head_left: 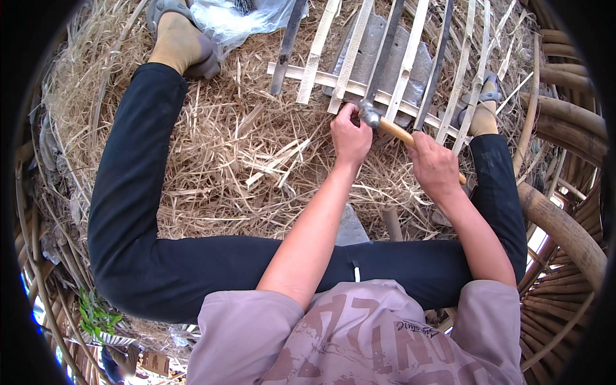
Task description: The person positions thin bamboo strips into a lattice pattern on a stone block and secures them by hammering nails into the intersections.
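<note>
My right hand [437,165] is wrapped round the wooden handle of a hammer [396,131], its metal head level with my left fingertips. My left hand [351,136] is closed in a pinch at the near end of a pale split-bamboo slat [351,61]; whatever its fingers hold is hidden. Several pale and dark slats lie side by side over a thin crosswise strip [382,96], forming a rack. Beneath them is a grey stone slab [410,64], partly covered by the slats. The hammer head appears just above or touching my left hand; I cannot tell which.
Dry shavings and straw [237,147] cover the ground between my spread legs. A clear plastic bag [240,25] lies by my left foot. Thick bamboo poles [564,224] are stacked along the right. A grey block [350,228] and a short stub [393,223] sit close to my lap.
</note>
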